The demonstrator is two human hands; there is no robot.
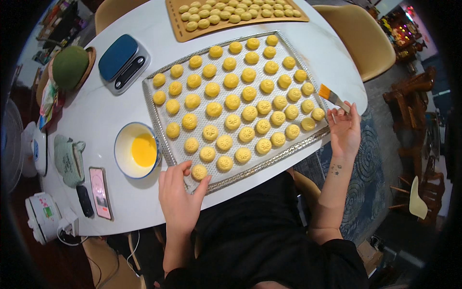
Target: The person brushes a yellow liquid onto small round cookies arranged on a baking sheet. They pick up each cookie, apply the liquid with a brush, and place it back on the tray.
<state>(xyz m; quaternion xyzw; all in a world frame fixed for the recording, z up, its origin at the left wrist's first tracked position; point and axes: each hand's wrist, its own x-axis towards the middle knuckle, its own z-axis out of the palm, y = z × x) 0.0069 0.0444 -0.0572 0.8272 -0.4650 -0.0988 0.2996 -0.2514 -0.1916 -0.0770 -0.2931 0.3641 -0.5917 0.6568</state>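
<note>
Your black shirt [250,231] is nearest; beyond it, the tray [155,111] of yellow pastries [232,101] lies on the bench [91,125]. Your right hand [344,130], palm upward, is closed upon the brush [335,99], whose long axis slants away to the left, bristles at the tray's right edge. Your left hand [180,195], nearer to the bowl [126,139], is half open around the corner pastry [199,172]; whether it grips, I cannot tell.
</note>
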